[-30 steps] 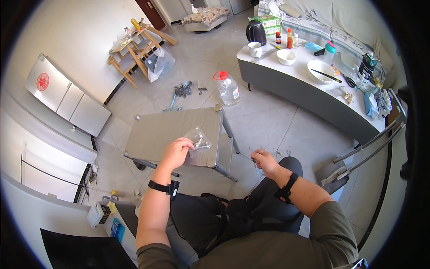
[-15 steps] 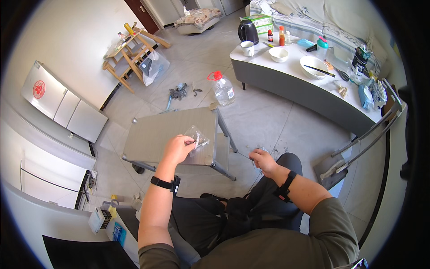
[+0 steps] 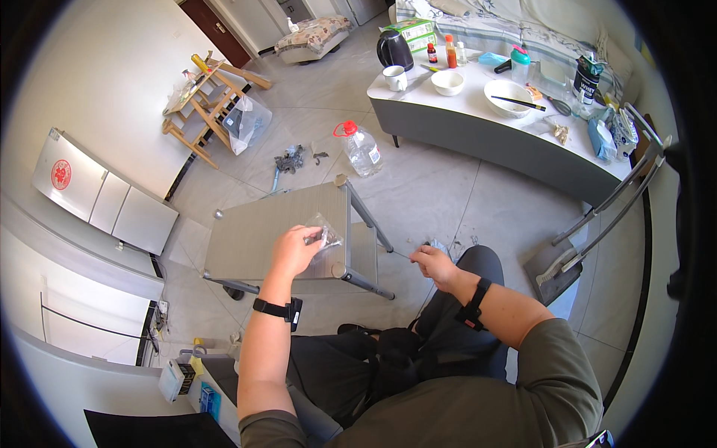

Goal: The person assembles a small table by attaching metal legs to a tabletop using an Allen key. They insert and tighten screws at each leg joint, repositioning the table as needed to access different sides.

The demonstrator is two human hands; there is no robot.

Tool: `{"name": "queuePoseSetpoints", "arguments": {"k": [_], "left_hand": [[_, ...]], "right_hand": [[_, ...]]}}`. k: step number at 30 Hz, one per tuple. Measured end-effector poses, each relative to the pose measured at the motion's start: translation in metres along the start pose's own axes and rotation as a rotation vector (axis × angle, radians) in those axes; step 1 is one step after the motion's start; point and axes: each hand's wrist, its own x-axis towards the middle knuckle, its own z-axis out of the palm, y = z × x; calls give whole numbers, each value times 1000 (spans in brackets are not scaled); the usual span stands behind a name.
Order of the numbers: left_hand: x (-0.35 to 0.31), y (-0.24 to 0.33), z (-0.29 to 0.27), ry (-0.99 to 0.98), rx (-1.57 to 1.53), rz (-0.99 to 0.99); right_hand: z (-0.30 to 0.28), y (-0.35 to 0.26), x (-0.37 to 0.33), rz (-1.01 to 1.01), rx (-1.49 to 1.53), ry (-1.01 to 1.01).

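A small grey table or cart (image 3: 269, 220) with a wood-grain top and metal legs stands before me. Over its right part, the fingers of my left hand (image 3: 293, 252) are closed on a small clear plastic bag (image 3: 326, 233) with small pieces in it, too small to name. To the right of the table, my right hand (image 3: 436, 267) is closed around a thin metal rod (image 3: 401, 255). The rod points left toward the table's right legs. Its far tip is hard to make out, and my fingers hide its other end.
A large clear bottle with a red cap (image 3: 364, 153) stands on the floor behind the table. Dark scraps (image 3: 290, 158) lie left of it. A long white-topped table (image 3: 418, 88) holds bowls, a kettle and bottles. At right is a long-handled dustpan (image 3: 553, 272).
The whole view has shifted a little. My right hand has moved slightly left with the rod, closer to the table legs. My left hand stays at the plastic bag.
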Motion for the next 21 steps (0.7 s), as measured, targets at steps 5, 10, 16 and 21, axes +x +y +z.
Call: {"name": "queuePoseSetpoints", "arguments": {"k": [5,10,16,21], "left_hand": [[1,7,-2,-77,104,-3],[4,9,3,-28,87,-15],[11,-3,12,37,-123,-234],[13,-13,-2,250,-674,-286]], "right_hand": [[-2,4,1,-12,22,-8],[-2,6,1,-5,22,4],[-6,8,1,-6,-1,16],[-10,8,2,-16,31,15]]}}
